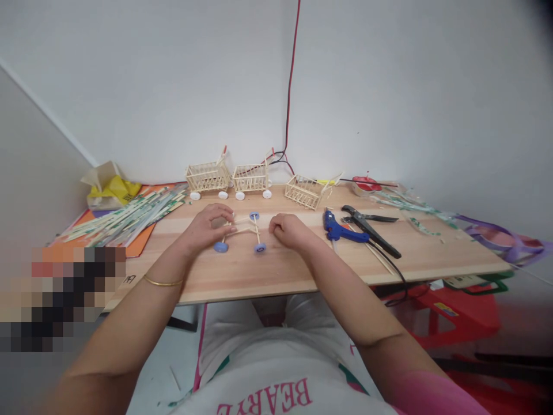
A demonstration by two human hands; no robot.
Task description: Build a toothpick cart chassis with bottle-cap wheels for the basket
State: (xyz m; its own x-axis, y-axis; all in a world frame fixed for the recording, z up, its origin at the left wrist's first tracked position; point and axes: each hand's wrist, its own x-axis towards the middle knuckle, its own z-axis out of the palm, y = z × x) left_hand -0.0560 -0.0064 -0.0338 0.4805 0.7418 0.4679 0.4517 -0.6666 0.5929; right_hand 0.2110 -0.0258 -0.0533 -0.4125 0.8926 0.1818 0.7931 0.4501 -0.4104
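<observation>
A small stick frame (246,230) with blue wheels (260,247) lies on the wooden board (276,271) between my hands. My left hand (209,226) rests over its left end, fingers curled on the sticks beside one blue wheel (220,246). My right hand (288,229) sits just right of the frame in a loose fist on the board; what it holds, if anything, I cannot make out. Three stick baskets stand behind: two carts with white wheels (208,177) (251,178) and one without wheels (306,191).
A blue glue gun (341,230) and black pliers (371,227) lie right of my right hand, with a black cord running off the front edge. A pile of wrapped sticks (129,216) lies at left on orange paper. A red dish (366,184) sits at the back right.
</observation>
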